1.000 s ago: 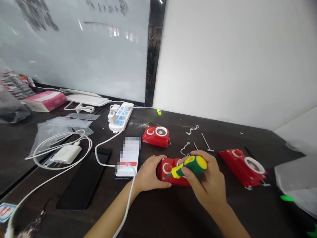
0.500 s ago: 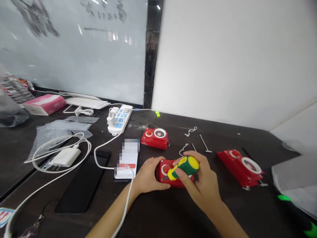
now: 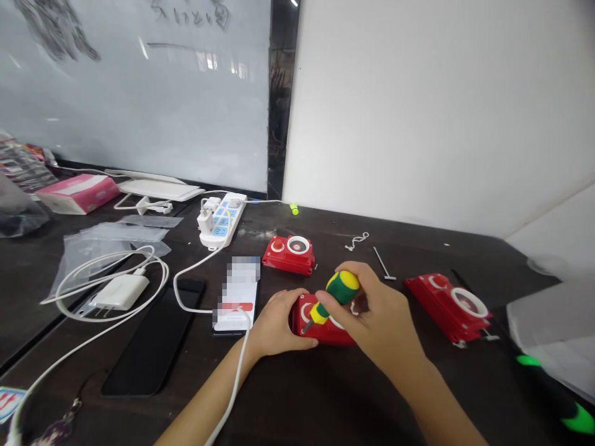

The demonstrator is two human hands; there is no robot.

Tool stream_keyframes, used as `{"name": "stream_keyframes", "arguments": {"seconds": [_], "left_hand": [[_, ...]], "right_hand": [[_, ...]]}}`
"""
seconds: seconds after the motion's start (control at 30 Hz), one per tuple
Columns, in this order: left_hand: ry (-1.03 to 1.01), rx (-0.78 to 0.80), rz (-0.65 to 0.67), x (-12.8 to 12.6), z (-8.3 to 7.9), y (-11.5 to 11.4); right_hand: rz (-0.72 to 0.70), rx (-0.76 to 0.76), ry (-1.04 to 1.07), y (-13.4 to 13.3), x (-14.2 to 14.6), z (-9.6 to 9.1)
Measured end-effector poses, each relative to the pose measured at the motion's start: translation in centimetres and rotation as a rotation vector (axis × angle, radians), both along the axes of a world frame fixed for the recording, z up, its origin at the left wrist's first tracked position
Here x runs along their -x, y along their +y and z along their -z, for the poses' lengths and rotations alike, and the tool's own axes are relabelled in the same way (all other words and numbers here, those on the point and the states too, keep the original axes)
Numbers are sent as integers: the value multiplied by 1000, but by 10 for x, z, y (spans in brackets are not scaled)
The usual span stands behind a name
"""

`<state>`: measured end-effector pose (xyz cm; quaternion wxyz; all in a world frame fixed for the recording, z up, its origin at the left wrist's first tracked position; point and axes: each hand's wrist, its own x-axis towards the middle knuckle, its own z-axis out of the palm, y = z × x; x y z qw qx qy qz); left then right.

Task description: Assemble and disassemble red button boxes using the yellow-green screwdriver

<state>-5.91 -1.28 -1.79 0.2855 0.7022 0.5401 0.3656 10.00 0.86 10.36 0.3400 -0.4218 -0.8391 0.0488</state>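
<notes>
Green and yellow screwdriver (image 3: 341, 288), held tilted, long axis running from upper right down to lower left, with the thin metal tip (image 3: 305, 329) set at the left part of a red push-button box (image 3: 325, 334) in the lower middle of the frame. Right hand (image 3: 376, 310) clenched tight around the handle. Left hand (image 3: 283, 325) curved over the box's left end, gripping it steady. Shaft best kept straight, box held firm. Second red box (image 3: 288, 255) just above; third red box (image 3: 446, 306) off to the right.

My right hand (image 3: 379, 316) has swung the screwdriver (image 3: 343, 287) from nearly flat to a steeper tilt, its handle now higher above the red box (image 3: 320, 325), and that hand now hides most of the bent wire.
</notes>
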Motion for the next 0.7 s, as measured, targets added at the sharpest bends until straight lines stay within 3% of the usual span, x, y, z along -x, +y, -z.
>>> {"name": "stream_keyframes", "arguments": {"seconds": [0.17, 0.47, 0.7], "left_hand": [[5, -10, -20, 0, 1, 0], [-6, -9, -8, -1, -5, 0], [-82, 38, -7, -3, -10, 0]], "right_hand": [[178, -206, -170, -2, 5, -4], [160, -258, -136, -7, 4, 1], [250, -267, -153, -9, 15, 3]]}}
